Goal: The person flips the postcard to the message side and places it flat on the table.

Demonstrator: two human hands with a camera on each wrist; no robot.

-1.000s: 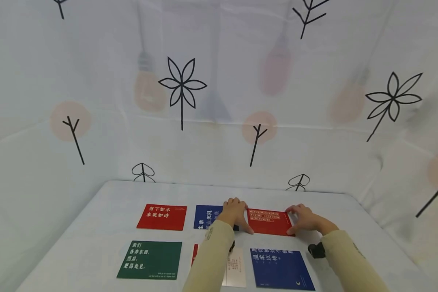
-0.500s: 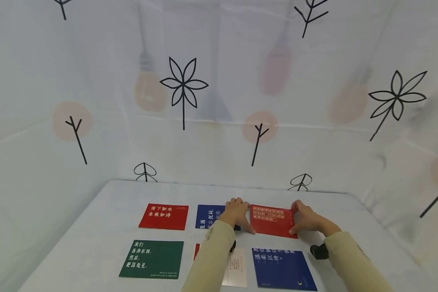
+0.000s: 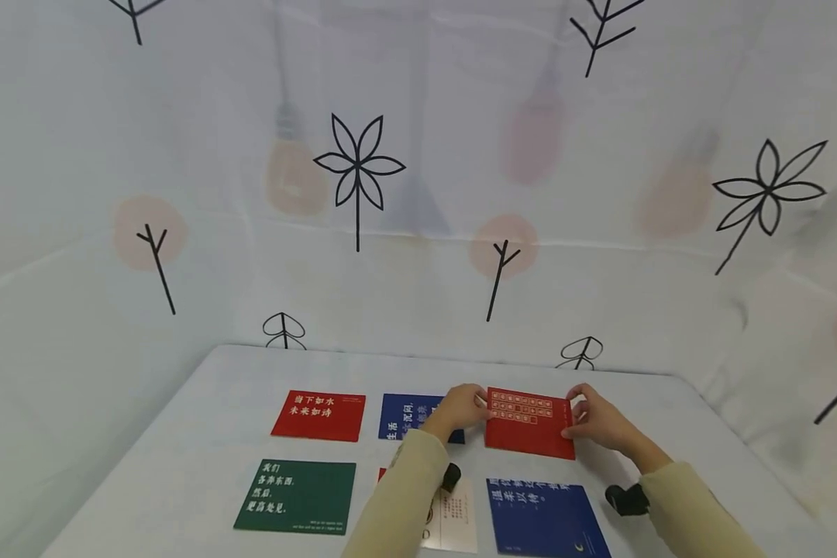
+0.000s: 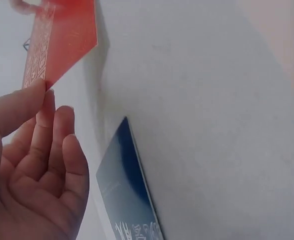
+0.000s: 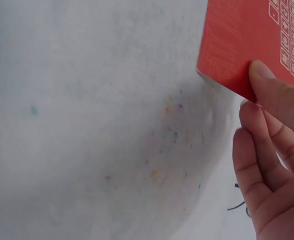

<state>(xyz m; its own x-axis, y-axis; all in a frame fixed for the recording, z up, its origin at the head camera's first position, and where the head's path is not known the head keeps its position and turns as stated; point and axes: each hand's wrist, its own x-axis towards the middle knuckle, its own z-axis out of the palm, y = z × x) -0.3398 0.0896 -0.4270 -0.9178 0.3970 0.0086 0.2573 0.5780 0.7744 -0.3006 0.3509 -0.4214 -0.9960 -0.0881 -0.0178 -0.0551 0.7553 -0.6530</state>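
A red card [image 3: 530, 426] with rows of gold-outlined square characters is held tilted, off the table, between my two hands. My left hand [image 3: 460, 407] pinches its left edge. The left wrist view shows that thumb and forefinger on the red card [image 4: 72, 35], the other fingers curled loosely below. At the opposite edge, my right hand [image 3: 600, 422] pinches the card with thumb on its face, as the right wrist view shows on the red card [image 5: 232, 50]. Partly behind my left wrist lies a blue card [image 3: 401, 415] with white characters.
Other cards lie flat on the white table [image 3: 167, 465]: a red one [image 3: 318, 416] at back left, a green one [image 3: 296, 496] at front left, a cream one [image 3: 456, 515] partly under my left sleeve, and a blue one [image 3: 547, 519] at front right. A patterned cloth hangs behind.
The red card has come up off the table, its right side first. My left hand has gone from resting beside it to pinching its left edge; the right hand still holds the other edge.
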